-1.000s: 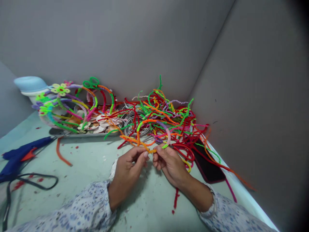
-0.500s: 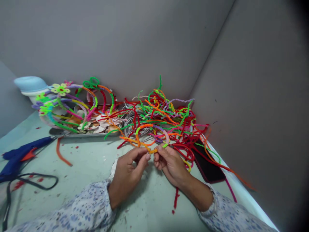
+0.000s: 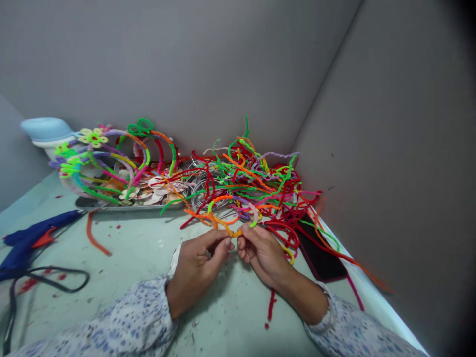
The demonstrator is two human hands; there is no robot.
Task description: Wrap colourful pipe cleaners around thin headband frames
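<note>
A multicoloured pipe-cleaner loop in orange, green, purple and pink stands upright between my hands, above the table's middle. My left hand pinches its orange end between thumb and index finger. Close beside it, my right hand pinches the yellow-orange stretch near the light green part, with the other fingers curled in. A short orange strand shows between the two sets of fingertips. Behind the loop lies a heap of loose pipe cleaners in many colours.
Finished flower headbands rest on a metal tray of shells at the left back. A blue glue gun and its cord lie on the left. A dark phone sits under strands on the right. Grey walls rise behind.
The loop has tipped a little lower and its orange left side has swung slightly left. Both hands keep their pinch in nearly the same place.
</note>
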